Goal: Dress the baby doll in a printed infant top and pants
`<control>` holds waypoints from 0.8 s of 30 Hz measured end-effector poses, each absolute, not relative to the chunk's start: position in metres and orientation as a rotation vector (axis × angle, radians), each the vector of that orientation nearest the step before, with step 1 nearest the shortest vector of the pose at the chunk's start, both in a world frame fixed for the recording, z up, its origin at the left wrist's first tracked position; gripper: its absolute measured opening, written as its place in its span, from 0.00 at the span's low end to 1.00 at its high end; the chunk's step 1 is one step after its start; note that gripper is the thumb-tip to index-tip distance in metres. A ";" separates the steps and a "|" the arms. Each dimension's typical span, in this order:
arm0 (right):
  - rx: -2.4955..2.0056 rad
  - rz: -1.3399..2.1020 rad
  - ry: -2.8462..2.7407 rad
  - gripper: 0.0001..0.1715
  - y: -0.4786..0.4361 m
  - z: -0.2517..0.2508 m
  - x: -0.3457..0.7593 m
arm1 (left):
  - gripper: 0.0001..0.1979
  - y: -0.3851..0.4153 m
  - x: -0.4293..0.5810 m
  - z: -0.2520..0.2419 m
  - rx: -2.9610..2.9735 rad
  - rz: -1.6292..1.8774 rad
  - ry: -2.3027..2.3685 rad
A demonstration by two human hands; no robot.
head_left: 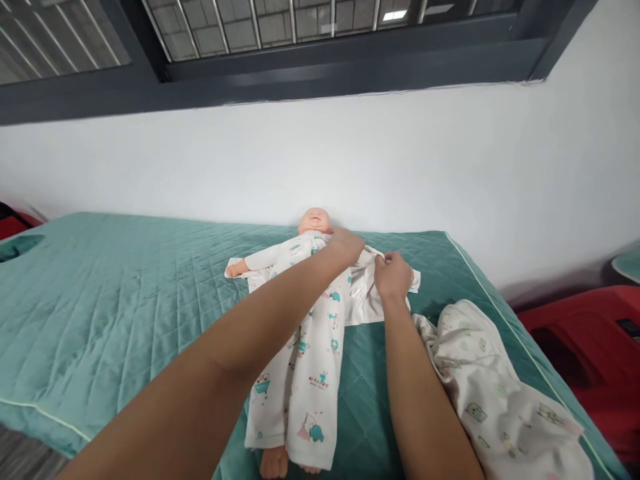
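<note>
A baby doll (316, 220) lies on its back, its head toward the wall. It wears printed white trousers (320, 373) and a white shirt (357, 310), one side of which is spread out flat. The doll's arm on the left of the view is in a sleeve, its hand showing at the cuff. My left hand (349, 244) reaches across the chest to the opposite shoulder; its fingers are hidden. Close beside it, my right hand (393, 275) is closed, pinching the shirt at the sleeve. The doll's other arm is hidden.
A green quilted mattress (150, 300) lies under the doll, against a white wall (300, 160). A crumpled printed white cloth (490, 387) is to the right of my right forearm. Red plastic furniture (590, 360) stands past the right edge. A dark-framed window (340, 63) is above.
</note>
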State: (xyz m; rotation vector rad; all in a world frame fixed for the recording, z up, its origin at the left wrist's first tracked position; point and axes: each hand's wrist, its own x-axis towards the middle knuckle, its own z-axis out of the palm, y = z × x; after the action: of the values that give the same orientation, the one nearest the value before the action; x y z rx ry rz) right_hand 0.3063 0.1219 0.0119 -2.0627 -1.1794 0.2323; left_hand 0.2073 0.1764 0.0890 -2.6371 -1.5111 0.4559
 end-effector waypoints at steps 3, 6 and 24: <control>-2.075 0.241 -1.148 0.18 0.121 0.013 0.306 | 0.20 0.178 0.205 0.089 -2.630 0.471 -1.491; -2.083 0.251 -1.149 0.17 0.120 0.013 0.304 | 0.16 0.173 0.211 0.083 -2.678 0.477 -1.436; -1.982 0.428 -0.947 0.15 0.123 0.008 0.313 | 0.18 0.173 0.186 0.098 -2.570 0.255 -1.272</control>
State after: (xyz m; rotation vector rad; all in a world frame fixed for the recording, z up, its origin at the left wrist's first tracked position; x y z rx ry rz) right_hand 0.3134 0.1227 0.0083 -1.9819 -0.9471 0.4282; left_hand 0.1861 0.1735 0.0979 -2.5699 -1.2724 0.2554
